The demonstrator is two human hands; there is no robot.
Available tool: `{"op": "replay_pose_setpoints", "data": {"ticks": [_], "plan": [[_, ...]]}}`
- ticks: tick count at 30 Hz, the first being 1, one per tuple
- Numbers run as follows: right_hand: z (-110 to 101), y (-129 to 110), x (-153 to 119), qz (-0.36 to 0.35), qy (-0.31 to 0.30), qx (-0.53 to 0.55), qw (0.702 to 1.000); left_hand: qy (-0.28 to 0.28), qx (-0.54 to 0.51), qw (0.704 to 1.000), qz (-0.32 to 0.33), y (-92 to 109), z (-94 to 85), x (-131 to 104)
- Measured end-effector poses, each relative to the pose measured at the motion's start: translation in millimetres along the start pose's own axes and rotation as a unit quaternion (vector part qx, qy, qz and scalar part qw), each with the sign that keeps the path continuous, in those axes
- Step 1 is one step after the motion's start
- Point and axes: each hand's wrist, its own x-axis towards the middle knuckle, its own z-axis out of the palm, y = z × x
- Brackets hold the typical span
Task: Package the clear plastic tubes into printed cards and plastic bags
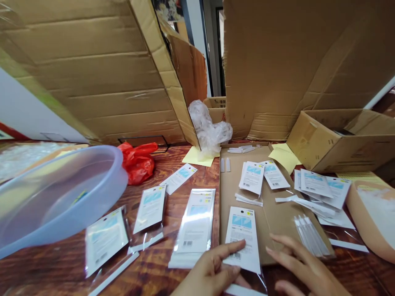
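Over the cardboard sheet's (268,213) near edge, your left hand (217,267) grasps a printed card packet (242,242) between thumb and fingers; your right hand (304,267), released with fingers spread, hovers just beside it, near the clear tubes (311,235).

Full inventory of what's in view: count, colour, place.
held packet: one, white-blue, front centre
other packets: several, white-blue, table and tray
cardboard tray: one, brown, right of centre
slim pieces: several, whitish, tray's near right
basin: one, translucent blue, left
bag: one, red, beside basin
crumpled plastic: clear, back centre
open box: one, brown, right
tub: one, peach, right edge
table: one, reddish-brown, below
left hand: one, on held packet
right hand: one, by tray
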Motion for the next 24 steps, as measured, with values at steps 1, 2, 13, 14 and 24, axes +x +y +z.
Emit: {"op": "replay_pose_setpoints", "data": {"ticks": [1, 2, 13, 14, 24], "plan": [[6, -6, 6, -0.001, 0.013, 0.03, 0.999, -0.005, -0.031, 0.999, 0.002, 3, 0.8, 0], [13, -11, 11, 0.001, 0.03, 0.059, 0.998, -0.01, -0.058, 0.998, 0.002, 7, 2.2, 1], [15, -24, 30, 0.12, 0.263, 0.141, 0.947, -0.026, -0.031, 0.972, 0.232, 62, 11.6, -21], [13, -24, 31, 0.148, 0.294, 0.15, 0.932, 0.02, -0.004, 0.957, 0.289, 63, 11.5, -23], [-27, -58, 58, 0.179, 0.335, 0.242, 0.893, 0.018, 0.169, 0.846, 0.506, 67, 31.4, -14]]}}
